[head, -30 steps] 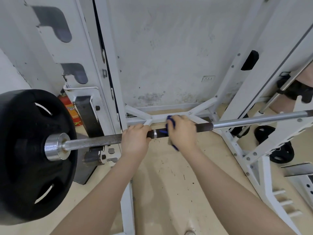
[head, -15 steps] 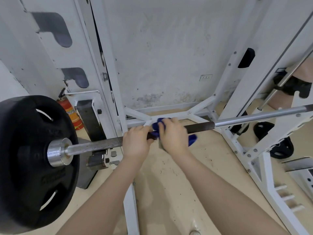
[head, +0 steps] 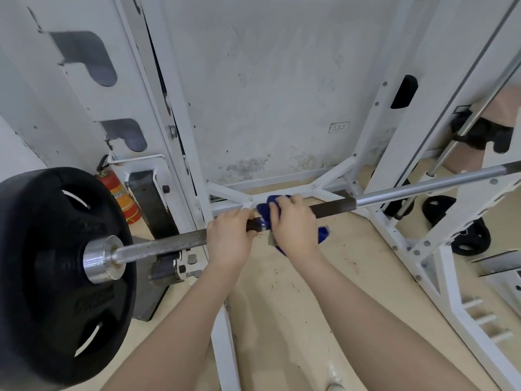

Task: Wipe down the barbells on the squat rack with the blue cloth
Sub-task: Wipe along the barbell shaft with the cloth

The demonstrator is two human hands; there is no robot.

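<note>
Barbell across the white squat rack, sloping up toward the right, black weight plate on its left end. Left hand on the knurled shaft, fingers curled over the top. Right hand just beside it, fingers wrapped round the blue cloth and bar together; cloth bunched over the shaft at the fingertips, one corner hanging below by the wrist. Red fire extinguisher upright behind the plate. More black plates on the floor at right

Barbell rt end cut off by frame edge.
</note>
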